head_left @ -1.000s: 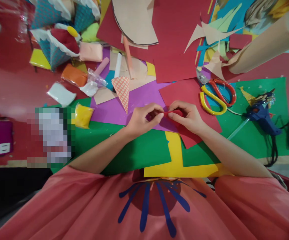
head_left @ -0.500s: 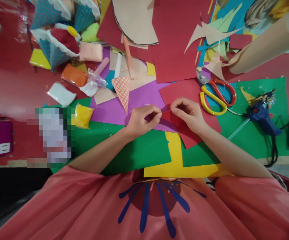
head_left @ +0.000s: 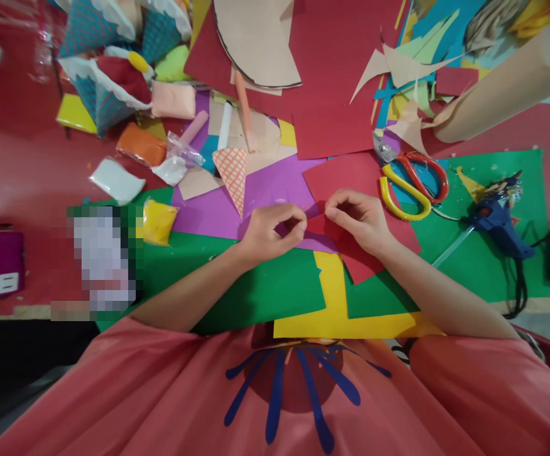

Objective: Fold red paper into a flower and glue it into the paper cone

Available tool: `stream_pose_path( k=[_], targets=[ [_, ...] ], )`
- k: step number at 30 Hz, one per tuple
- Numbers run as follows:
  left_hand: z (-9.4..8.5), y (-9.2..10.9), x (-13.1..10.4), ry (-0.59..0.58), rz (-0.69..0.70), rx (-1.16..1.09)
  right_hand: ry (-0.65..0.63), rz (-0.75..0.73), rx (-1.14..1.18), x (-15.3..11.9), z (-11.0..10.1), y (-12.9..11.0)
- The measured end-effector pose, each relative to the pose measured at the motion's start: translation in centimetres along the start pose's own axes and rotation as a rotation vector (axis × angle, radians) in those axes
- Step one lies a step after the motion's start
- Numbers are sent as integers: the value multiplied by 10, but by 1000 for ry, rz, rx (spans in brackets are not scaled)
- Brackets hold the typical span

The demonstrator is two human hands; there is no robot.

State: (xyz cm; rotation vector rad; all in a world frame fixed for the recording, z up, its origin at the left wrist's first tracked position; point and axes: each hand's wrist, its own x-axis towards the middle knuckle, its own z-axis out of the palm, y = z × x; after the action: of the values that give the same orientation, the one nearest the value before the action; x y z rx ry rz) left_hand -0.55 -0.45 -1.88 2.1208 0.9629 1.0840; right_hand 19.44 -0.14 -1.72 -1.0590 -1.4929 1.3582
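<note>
A small piece of red paper (head_left: 317,223) spans the gap between my hands. My left hand (head_left: 272,233) pinches its left end with thumb and forefinger. At its other end, my right hand (head_left: 363,218) pinches with thumb and fingertips. The piece overlaps a larger red sheet (head_left: 363,261) in my view, so its outline is hard to make out. Under the hands lie purple foam or paper (head_left: 275,190) and a green sheet (head_left: 256,285). A small cone-shaped cutout with an orange lattice (head_left: 233,177) rests just beyond my left hand.
Scissors (head_left: 410,187) with red and yellow handles lie right of my right hand. Farther right is a blue glue gun (head_left: 503,225) with its cord. Clay packets (head_left: 158,220), finished cones (head_left: 108,88), a paper roll (head_left: 507,88) and scraps (head_left: 403,63) surround the work area.
Almost nothing differs. Both hands keep their pinch on the red paper, with only a very slight shift of the view.
</note>
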Motion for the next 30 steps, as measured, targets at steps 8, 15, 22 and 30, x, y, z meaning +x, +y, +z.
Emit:
stream_pose_path(
  k=[8,15,22,30],
  targets=[
    [3,-3,1,-67,18,66,-143,-24,-46,0,1,0],
    [4,-8,0,144,17,98,50,40,64,0,3,-1],
    [3,-9,0,253,33,132,61,62,31,-1,4,-4],
    [5,-8,0,230,192,188,79,52,44,0,5,-4]
  ],
)
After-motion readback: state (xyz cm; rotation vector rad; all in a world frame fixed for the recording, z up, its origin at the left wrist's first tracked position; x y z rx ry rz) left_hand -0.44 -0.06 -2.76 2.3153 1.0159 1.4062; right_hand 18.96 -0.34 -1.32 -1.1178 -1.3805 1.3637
